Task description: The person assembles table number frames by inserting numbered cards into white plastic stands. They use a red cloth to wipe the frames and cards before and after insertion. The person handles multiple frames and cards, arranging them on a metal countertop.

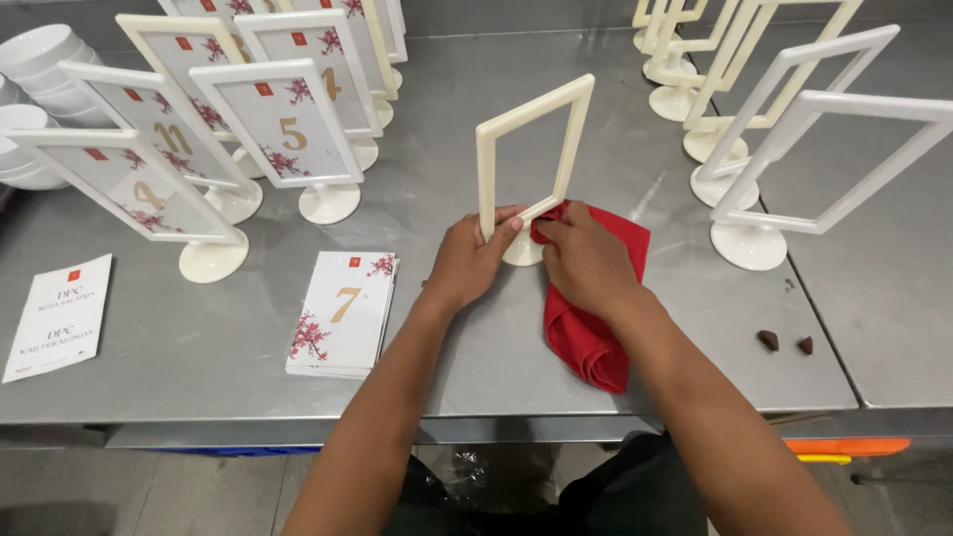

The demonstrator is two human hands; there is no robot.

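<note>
Here, the left hand (467,260) grips the empty cream frame (531,149) at its lower edge; the right hand (588,263) presses a red cloth (596,342) against its base.

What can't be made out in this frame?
Head view only:
- Base of the empty cream frame: mostly hidden by the left hand and right hand.
- Red cloth: upper part covered by the right hand, so its contact with the frame is unclear.
- Stack of white bowls: cut off by the left edge.
- Two small brown pieces: too small to identify.
</note>
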